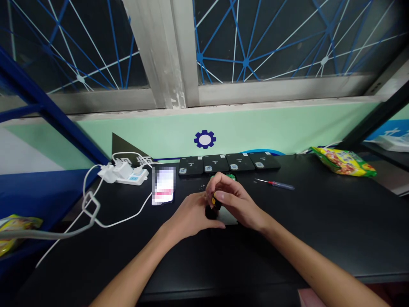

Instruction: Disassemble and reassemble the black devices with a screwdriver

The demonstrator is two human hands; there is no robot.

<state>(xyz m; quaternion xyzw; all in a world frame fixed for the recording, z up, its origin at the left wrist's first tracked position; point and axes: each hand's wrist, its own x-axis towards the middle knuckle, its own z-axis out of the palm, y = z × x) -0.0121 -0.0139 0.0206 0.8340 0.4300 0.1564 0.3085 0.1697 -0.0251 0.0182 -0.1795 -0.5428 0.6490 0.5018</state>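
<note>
An opened device (230,216) with a pale flat surface and a strip of green circuit board lies under both hands at the middle of the table. My right hand (234,198) pinches a small black and yellow tool (216,201) above it. On the device's left side rests my left hand (196,214), its thumb stretched along the near edge and its other fingers partly hidden behind the right hand. Several black boxes (191,166) stand in a row behind the device.
A lit phone (163,185) lies left of the hands, beside a white power strip (132,175) with plugs and loose cables. A red and blue screwdriver (281,185) and a yellow-green snack bag (347,163) lie to the right. Windows rise behind the black table (319,217).
</note>
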